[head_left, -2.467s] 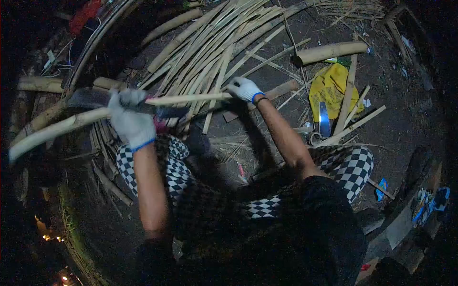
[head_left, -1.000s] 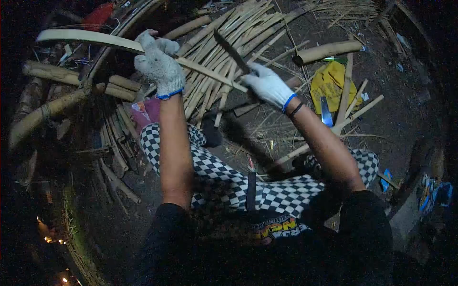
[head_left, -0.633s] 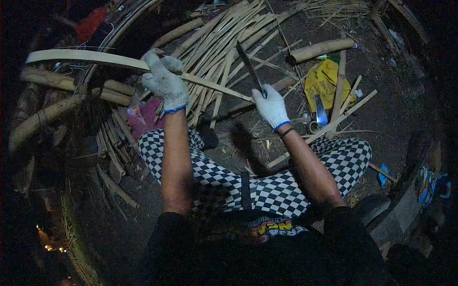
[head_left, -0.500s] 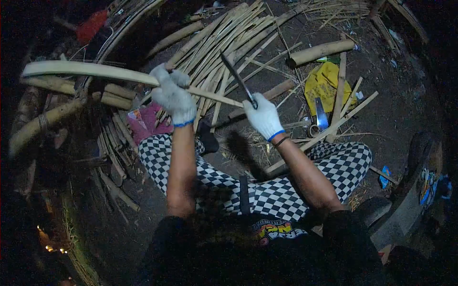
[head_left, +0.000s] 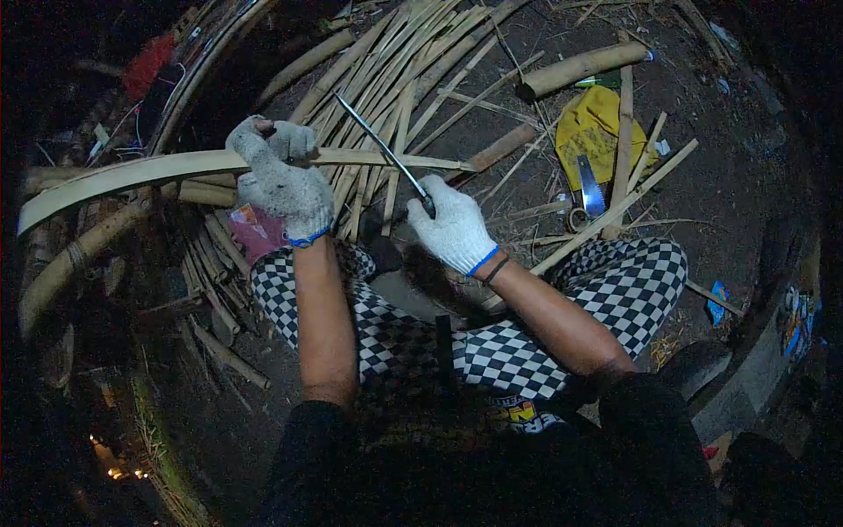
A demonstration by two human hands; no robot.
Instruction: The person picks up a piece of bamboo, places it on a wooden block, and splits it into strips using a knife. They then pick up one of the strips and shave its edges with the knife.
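Note:
A long pale bamboo strip (head_left: 132,176) curves from the far left to the middle of the view. My left hand (head_left: 285,180), in a grubby white glove, is closed round it. My right hand (head_left: 452,224), also gloved, grips the dark handle of a long thin knife (head_left: 378,139). The blade points up and left and crosses the strip between my left hand and the strip's right end. Whether the edge touches the strip cannot be made out.
Split bamboo strips (head_left: 413,53) lie in a pile ahead. To the right are a bamboo tube (head_left: 584,68), a yellow cloth (head_left: 587,127) and a handsaw (head_left: 591,189). Shorter pieces (head_left: 215,281) lie at the left. Checkered trouser legs (head_left: 615,285) are folded below my hands.
Both hands have moved left, and the strip has shifted left with my left hand. The knife blade, before right of the strip's end, now crosses the strip.

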